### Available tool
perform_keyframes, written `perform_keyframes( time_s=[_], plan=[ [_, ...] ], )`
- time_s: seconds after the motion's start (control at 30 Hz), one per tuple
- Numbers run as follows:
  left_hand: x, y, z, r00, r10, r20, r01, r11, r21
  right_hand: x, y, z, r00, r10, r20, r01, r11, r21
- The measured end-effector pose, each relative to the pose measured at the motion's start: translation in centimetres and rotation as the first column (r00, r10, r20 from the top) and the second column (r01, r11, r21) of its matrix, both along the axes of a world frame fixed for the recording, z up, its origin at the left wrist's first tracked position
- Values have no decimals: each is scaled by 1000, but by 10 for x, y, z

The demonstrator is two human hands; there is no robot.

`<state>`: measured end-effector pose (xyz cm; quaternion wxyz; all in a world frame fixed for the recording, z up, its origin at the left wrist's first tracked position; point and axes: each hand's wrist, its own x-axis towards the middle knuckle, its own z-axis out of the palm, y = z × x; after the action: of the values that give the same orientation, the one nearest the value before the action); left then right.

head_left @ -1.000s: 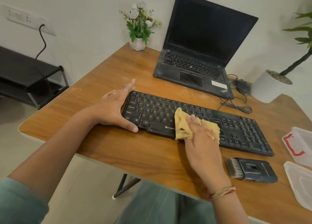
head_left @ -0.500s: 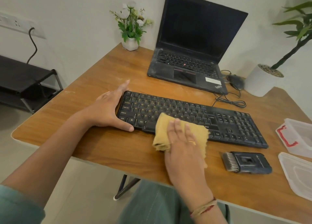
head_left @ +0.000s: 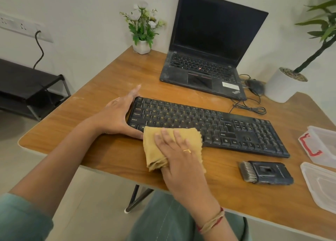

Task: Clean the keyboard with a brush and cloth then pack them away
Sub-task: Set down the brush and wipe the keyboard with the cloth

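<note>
A black keyboard (head_left: 227, 126) lies across the middle of the wooden desk (head_left: 112, 77). My left hand (head_left: 116, 117) holds its left end, thumb along the front edge and fingers stretched along the side. My right hand (head_left: 174, 150) presses a folded yellow cloth (head_left: 154, 150) flat onto the keyboard's front edge near the left keys, fingers straight on top of it. A dark brush (head_left: 265, 171) with grey bristles lies on the desk in front of the keyboard's right end, untouched.
An open black laptop (head_left: 209, 46) stands behind the keyboard, with a mouse (head_left: 254, 84) and cable at its right. A clear plastic box (head_left: 321, 144) and its lid (head_left: 320, 184) lie at the right edge. Two potted plants stand at the back.
My right hand has slid the cloth leftward along the keyboard's front edge, from the middle keys toward the left end. My left hand has kept its hold on the left end.
</note>
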<state>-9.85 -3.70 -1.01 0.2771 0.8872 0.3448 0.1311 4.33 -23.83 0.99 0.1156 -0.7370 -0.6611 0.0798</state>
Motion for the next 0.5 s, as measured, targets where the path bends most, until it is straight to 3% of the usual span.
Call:
perform_keyframes(
  time_s=[0.07, 0.2, 0.27, 0.4, 0.43, 0.5],
  plan=[
    [0, 0, 0, 1000, 2, 1, -2, 1000, -2, 11, -4, -1, 997, -69, 21, 70, 997, -16],
    [0, 0, 0, 1000, -3, 3, 3, 1000, -16, 46, -9, -2, 897, -427, 114, 426, 904, 30],
    [0, 1, 0, 1000, 2, -2, -2, 1000, -15, 38, -5, -1, 907, -399, 131, 400, 916, 24],
    [0, 0, -2, 1000, 5, -14, -5, 1000, 26, 1, -1, 1, 996, -77, 37, 77, 997, -7],
    [0, 0, -2, 1000, 5, -14, -5, 1000, 30, 0, -3, 1, 997, -68, 32, 68, 998, -9],
    [0, 0, -1, 1000, 5, -13, -5, 1000, 23, 15, -5, 0, 975, -210, 74, 211, 978, -2]
  ],
)
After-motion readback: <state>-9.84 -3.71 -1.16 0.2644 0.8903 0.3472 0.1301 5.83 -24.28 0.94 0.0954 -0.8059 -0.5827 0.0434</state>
